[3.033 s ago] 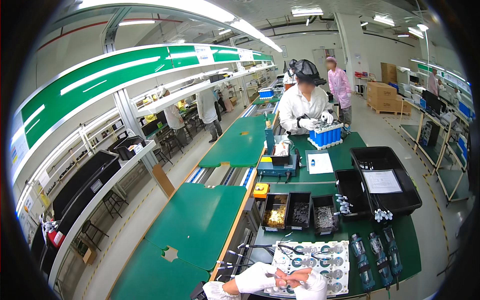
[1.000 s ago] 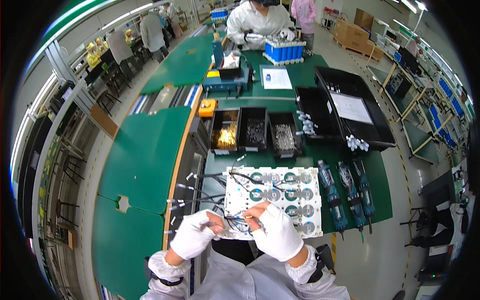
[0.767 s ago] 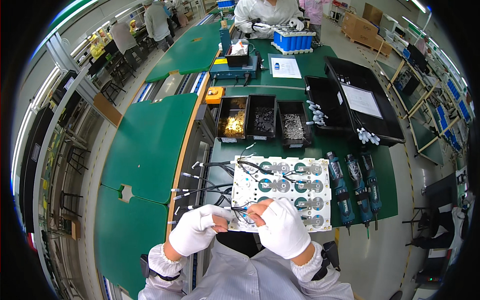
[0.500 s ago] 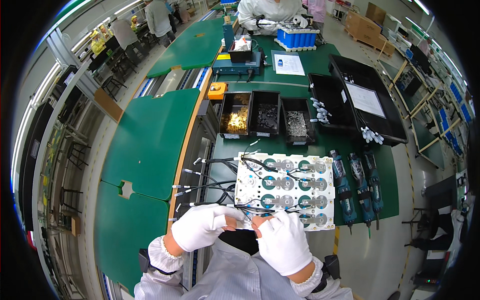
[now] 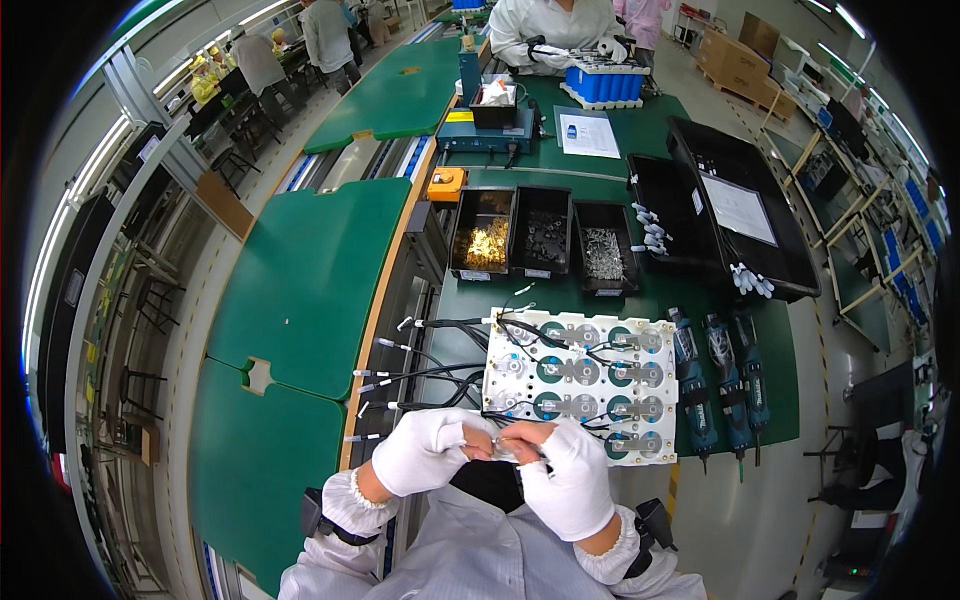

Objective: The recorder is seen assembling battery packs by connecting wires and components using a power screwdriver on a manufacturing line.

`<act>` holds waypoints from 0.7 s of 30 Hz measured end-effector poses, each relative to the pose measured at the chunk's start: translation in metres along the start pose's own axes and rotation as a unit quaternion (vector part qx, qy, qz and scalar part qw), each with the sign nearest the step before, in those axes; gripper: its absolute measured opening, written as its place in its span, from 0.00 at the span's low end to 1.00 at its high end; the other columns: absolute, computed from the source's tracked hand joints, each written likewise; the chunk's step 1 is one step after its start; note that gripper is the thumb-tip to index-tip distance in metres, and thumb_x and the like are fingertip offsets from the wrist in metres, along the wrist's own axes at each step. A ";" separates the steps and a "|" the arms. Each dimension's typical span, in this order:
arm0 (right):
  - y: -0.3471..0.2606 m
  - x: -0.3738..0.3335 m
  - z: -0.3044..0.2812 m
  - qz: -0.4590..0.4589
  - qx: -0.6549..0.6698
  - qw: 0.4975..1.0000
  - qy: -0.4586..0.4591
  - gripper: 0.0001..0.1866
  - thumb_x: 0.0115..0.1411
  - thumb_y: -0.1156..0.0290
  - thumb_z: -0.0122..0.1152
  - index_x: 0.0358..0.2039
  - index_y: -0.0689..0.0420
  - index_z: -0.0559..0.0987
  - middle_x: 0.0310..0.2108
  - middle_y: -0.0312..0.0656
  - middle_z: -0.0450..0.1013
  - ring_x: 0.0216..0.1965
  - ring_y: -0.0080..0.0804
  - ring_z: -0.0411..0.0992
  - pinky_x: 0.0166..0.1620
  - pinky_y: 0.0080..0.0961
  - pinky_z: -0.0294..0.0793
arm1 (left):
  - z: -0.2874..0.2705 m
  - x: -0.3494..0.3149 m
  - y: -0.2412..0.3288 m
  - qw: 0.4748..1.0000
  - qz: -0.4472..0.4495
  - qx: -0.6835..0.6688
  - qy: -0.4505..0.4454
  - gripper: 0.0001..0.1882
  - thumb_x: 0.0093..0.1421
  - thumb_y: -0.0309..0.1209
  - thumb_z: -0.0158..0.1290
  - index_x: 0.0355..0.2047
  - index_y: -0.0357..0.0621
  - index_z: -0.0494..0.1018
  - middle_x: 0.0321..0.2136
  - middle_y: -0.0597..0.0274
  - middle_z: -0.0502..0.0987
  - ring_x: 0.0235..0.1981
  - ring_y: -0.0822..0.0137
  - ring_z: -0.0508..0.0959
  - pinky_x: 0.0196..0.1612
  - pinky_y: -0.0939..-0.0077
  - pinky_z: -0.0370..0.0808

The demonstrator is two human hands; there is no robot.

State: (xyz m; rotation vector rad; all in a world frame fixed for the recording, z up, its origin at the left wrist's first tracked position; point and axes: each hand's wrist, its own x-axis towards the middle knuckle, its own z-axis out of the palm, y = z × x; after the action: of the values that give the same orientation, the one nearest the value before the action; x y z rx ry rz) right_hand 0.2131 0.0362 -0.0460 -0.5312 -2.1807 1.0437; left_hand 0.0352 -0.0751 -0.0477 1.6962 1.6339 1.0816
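A white battery module plate (image 5: 497, 382) lies on the green bench in front of me, with metal connecting strips and round cell ends across it. Black wires (image 5: 450, 370) with pale tips spread from its left side. At its near left edge, my left hand (image 5: 430, 452) and my right hand (image 5: 572, 480), both in white gloves with bare fingertips, meet. The fingertips of each are pinched together, close to touching. Whatever they hold between them is small and mostly hidden; I cannot make out what it is.
Beyond the plate stand black bins with brass-coloured parts (image 5: 487, 245), black parts (image 5: 546, 238) and silver screws (image 5: 604, 255). Several electric screwdrivers (image 5: 728, 385) lie at the right. Farther back are a black case (image 5: 790, 255) and a co-worker (image 5: 550, 25) at a blue battery pack (image 5: 605, 87).
My fingers have lifted slightly from the wires at the plate's near edge and come together. The whole scene has shifted a little to the right in view.
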 end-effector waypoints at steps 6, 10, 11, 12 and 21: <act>0.001 0.002 0.001 -0.023 -0.002 1.000 0.010 0.11 0.50 0.81 0.66 0.34 0.54 0.84 0.30 0.40 0.79 0.30 0.38 0.77 0.33 0.31 0.75 | 0.005 -0.005 -0.004 0.997 -0.018 -0.043 0.056 0.09 0.51 0.17 0.61 0.30 0.45 0.79 0.32 0.61 0.83 0.30 0.64 0.82 0.35 0.75 0.80; -0.001 0.004 0.001 -0.024 0.016 1.000 -0.003 0.11 0.50 0.81 0.66 0.34 0.53 0.85 0.30 0.41 0.78 0.30 0.38 0.77 0.34 0.30 0.76 | 0.007 -0.006 -0.003 0.997 -0.025 -0.056 0.056 0.08 0.52 0.17 0.61 0.31 0.43 0.80 0.32 0.60 0.83 0.30 0.64 0.82 0.35 0.75 0.79; 0.001 0.004 0.002 -0.023 0.016 1.000 -0.004 0.10 0.50 0.80 0.66 0.34 0.53 0.84 0.30 0.41 0.78 0.30 0.39 0.77 0.34 0.31 0.76 | 0.008 -0.006 -0.003 0.996 -0.034 -0.061 0.055 0.08 0.52 0.17 0.61 0.32 0.43 0.81 0.32 0.60 0.83 0.29 0.64 0.82 0.35 0.76 0.79; 0.003 0.004 0.002 -0.023 0.016 1.000 -0.005 0.09 0.50 0.80 0.65 0.33 0.54 0.84 0.29 0.41 0.78 0.30 0.39 0.77 0.34 0.31 0.76 | 0.009 -0.006 -0.005 0.996 -0.033 -0.063 0.055 0.08 0.52 0.17 0.61 0.32 0.43 0.81 0.32 0.60 0.83 0.29 0.64 0.82 0.35 0.76 0.79; 0.003 0.035 0.012 -0.098 0.052 0.985 -0.133 0.10 0.53 0.79 0.62 0.36 0.55 0.77 0.36 0.42 0.74 0.39 0.41 0.74 0.43 0.35 0.72 | 0.022 -0.025 -0.030 0.923 -0.126 -0.237 0.276 0.01 0.57 0.19 0.58 0.29 0.35 0.77 0.34 0.54 0.80 0.31 0.67 0.80 0.36 0.75 0.77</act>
State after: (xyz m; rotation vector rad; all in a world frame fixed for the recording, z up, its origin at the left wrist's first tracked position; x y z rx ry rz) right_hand 0.1805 0.0530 -0.0406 -0.1307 -2.3343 1.1661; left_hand 0.0387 -0.0927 -0.0891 0.8816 1.6577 1.7508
